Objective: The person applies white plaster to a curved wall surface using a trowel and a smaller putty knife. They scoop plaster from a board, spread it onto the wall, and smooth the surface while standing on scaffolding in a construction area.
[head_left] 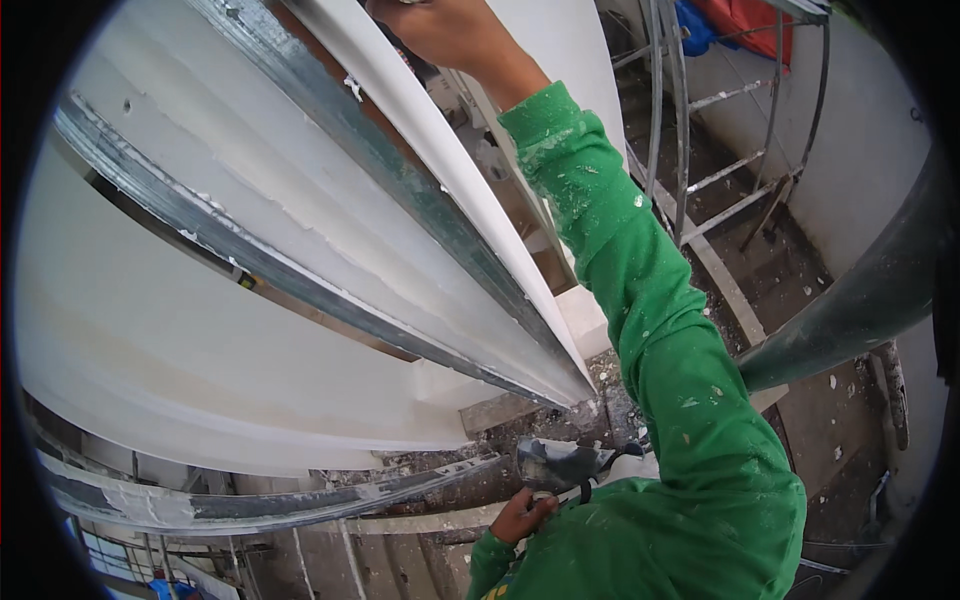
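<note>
My right hand (455, 38) reaches to the top edge of the view, at the white edge strip (450, 165) of a tall plastered panel. Its fingers are curled and partly cut off, so what they hold cannot be made out. Low in the middle, my left hand (525, 516) is closed, close to my body, around something small and pale that is mostly hidden. Just beyond it is a dark grey piece (550, 465) with white plaster on it. Plaster specks dot my green right sleeve (625, 240).
Grey metal strips (200, 222) smeared with plaster run along the white panels on the left. A metal scaffold frame (735, 175) stands at upper right, and a thick dark pipe (850, 310) slants in from the right. Plaster crumbs litter the dark floor (830, 440).
</note>
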A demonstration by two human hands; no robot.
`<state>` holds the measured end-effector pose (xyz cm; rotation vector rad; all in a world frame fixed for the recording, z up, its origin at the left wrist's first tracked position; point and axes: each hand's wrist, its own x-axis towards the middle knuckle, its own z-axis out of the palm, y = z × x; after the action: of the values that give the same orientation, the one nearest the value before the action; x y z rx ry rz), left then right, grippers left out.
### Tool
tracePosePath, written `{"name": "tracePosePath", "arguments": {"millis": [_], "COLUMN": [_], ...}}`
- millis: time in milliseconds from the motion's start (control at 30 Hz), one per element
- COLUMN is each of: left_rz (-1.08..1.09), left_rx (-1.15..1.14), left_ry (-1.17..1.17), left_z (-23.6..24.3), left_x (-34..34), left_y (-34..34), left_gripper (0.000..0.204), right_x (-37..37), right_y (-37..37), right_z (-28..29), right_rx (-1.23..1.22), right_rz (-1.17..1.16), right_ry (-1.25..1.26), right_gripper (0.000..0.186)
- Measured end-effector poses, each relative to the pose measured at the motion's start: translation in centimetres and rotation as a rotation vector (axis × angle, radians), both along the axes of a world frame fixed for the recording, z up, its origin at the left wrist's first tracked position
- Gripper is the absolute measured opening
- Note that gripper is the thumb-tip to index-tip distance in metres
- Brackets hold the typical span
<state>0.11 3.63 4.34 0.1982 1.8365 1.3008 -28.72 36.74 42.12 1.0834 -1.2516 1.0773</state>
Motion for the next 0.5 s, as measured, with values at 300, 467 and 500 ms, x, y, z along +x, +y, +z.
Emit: {"name": "tracePosePath", "arguments": {"millis": [300,467,500], "left_rz": [0.003,0.082,0.105], "left_rx": [-0.161,-0.029,-0.005], "left_ry": [0.115,0.05,0.057], "left_z": [-2.0,-0.9,-0.6], "left_x": [-1.5,-1.7,-1.6], "left_y": [-1.1,-0.3,-0.1], "left_gripper": [0.032,0.034,0.036], "right_x": [3.4,6.7,7.1], "right_y": [0.3,2.8,3.2], "right_z": [-23.4,-29.3,-28.2], "right_rx": [-0.036,-0.044,-0.079], "right_rz": [-0.137,-0.205,-0.226], "right_ry": [-0.526,-0.702,-0.697], "right_gripper": [0.036,0.044,0.048]}}
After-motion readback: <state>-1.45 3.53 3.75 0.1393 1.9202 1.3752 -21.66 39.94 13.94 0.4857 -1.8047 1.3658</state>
